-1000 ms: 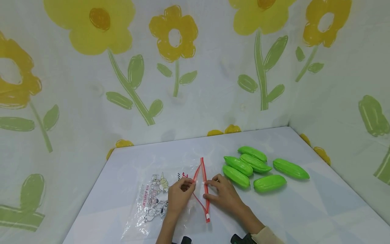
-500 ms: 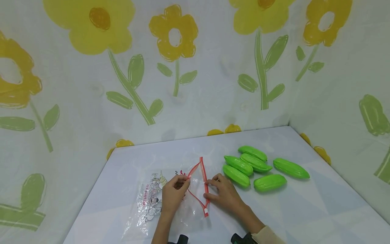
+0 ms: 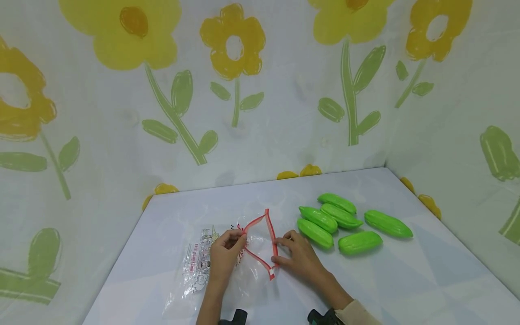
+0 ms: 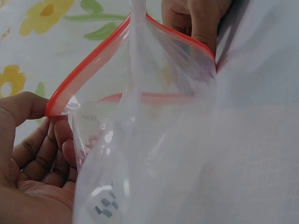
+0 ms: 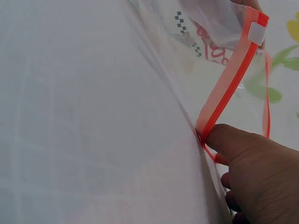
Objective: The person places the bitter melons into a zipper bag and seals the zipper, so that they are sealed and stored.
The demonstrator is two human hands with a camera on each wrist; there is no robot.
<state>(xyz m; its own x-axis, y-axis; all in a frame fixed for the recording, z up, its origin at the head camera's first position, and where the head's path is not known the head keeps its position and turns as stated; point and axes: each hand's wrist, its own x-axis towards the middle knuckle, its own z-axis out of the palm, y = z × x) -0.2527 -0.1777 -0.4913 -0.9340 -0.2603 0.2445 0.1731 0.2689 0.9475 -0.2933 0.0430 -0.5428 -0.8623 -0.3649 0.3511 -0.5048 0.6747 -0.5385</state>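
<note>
A clear plastic bag (image 3: 248, 280) with printed cartoon figures lies on the table, its red-edged mouth spread apart in a diamond shape. My left hand (image 3: 226, 253) pinches the left red edge between thumb and forefinger; the left wrist view shows this hand (image 4: 42, 154) at the edge's corner. On the opposite red strip (image 3: 271, 230), my right hand (image 3: 300, 259) grips with thumb and fingers. In the right wrist view its thumb presses the red strip (image 5: 229, 84), and a white slider (image 5: 257, 33) sits at the strip's far end.
Several green, elongated vegetable-like objects lie right of the bag: a group including one (image 3: 314, 233) near my right hand, another (image 3: 359, 243) closer to the front, and one (image 3: 388, 224) farther right. Flower-patterned cloth (image 3: 276, 149) stands behind the table (image 3: 426, 280).
My left hand has moved left with its red edge, and the bag's mouth has widened. The slider end has shifted slightly up and left. My right hand has stayed almost still.
</note>
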